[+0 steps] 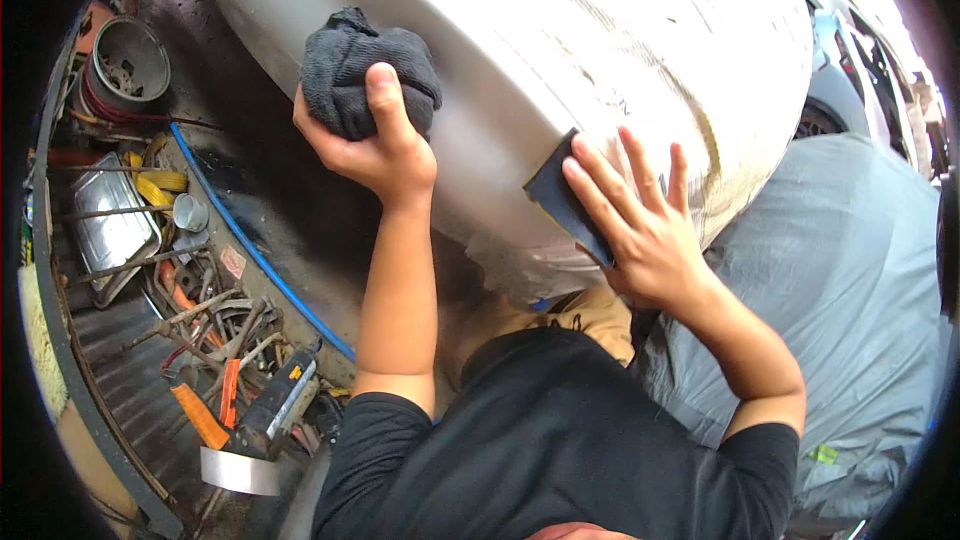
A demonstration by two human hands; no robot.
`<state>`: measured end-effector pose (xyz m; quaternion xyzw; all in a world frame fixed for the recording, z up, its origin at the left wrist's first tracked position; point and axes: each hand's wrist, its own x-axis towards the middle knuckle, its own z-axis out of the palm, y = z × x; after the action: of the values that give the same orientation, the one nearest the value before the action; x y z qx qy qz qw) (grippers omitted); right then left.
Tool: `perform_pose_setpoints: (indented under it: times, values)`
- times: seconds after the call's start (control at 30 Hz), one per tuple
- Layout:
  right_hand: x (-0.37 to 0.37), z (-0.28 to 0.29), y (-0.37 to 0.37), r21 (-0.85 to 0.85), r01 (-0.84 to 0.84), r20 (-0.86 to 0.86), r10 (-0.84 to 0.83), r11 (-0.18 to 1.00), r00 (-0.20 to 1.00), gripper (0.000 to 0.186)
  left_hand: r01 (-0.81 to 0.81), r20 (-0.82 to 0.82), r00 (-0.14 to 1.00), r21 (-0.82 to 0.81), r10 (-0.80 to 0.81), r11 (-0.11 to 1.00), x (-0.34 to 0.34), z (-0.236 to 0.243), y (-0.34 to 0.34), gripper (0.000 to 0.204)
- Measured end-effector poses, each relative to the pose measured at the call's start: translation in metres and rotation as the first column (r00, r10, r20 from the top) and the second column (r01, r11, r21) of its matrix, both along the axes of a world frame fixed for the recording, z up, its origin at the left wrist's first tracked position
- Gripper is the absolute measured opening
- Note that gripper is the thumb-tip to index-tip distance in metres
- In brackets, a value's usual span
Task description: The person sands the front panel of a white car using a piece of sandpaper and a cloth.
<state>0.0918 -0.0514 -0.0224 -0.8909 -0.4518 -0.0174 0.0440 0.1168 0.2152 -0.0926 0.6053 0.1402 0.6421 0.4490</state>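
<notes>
My left hand (375, 145) is wrapped round a bunched dark grey cloth (372, 80), thumb on top, in front of the pale curved vehicle panel (470, 110). On the right, my right hand (645, 230) has a dark sheet of sandpaper (568, 198) against the panel's edge. Its fingers are stretched out and spread, the index finger lying along the sheet; the thumb is mostly hidden. Above the edge, the panel's upper part is covered with whitish, wrinkled plastic sheeting (620, 30).
To the left, a metal rack (110, 335) holds a jumble of tools, including an orange-handled one (203, 420). A metal can (130, 60) and a silver tray (108, 220) are further back. A blue hose (245, 240) runs along the floor. Grey sheeting (850, 270) drapes something on my right.
</notes>
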Motion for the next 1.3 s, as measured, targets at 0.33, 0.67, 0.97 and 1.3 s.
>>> perform_pose_setpoints:
  times: [0.33, 0.67, 0.97, 1.3]
  values:
    - [0.024, 0.017, 0.019, -0.138, -0.143, 0.07, 0.154, 0.98, 0.986, 0.081, 0.038, 0.019, 0.999, -0.103, -0.037, 0.994, -0.004, -0.002, 0.017, 0.043]
    - [0.077, 0.046, 0.075, 0.011, -0.247, 0.082, 0.246, 0.969, 0.966, 0.073, 0.034, 0.027, 0.999, -0.113, -0.032, 0.993, 0.0, 0.007, 0.003, 0.044]
    - [0.08, 0.033, 0.037, -0.067, -0.364, 0.026, 0.366, 0.929, 0.93, 0.068, -0.008, -0.013, 1.0, -0.09, 0.007, 0.996, -0.005, 0.0, -0.002, 0.042]
    - [0.055, 0.024, 0.039, -0.099, -0.251, 0.035, 0.255, 0.963, 0.966, 0.073, 0.069, 0.136, 0.99, -0.283, -0.032, 0.957, -0.002, -0.006, 0.005, 0.04]
